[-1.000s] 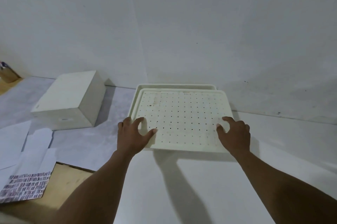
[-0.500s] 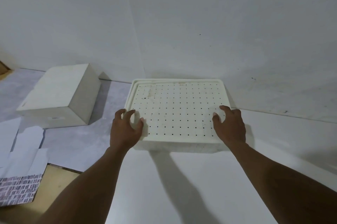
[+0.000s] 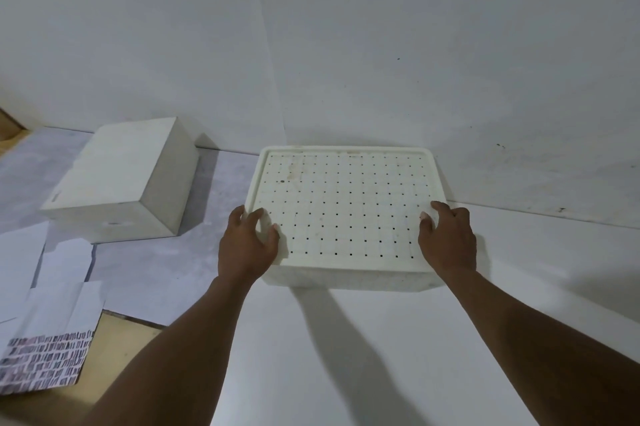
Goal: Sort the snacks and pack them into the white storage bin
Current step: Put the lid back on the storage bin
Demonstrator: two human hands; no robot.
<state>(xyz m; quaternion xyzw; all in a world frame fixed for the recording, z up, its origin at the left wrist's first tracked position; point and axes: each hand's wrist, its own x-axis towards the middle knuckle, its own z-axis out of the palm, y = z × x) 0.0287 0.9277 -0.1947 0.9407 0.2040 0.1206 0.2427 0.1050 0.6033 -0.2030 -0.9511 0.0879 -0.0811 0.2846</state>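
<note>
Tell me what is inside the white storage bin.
The perforated lid covers the whole top of the white storage bin, with the left hand and right hand holding its near corners. Its small holes show only dark, so the contents cannot be seen.

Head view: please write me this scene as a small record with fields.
bin: white plastic storage bin, closed
lid: white perforated plastic lid, seated on the bin
left hand: curled fingers hold the lid's near left corner
right hand: curled fingers hold the lid's near right corner
beside: white rectangular box, left of the bin, apart
snacks: none visible
</note>
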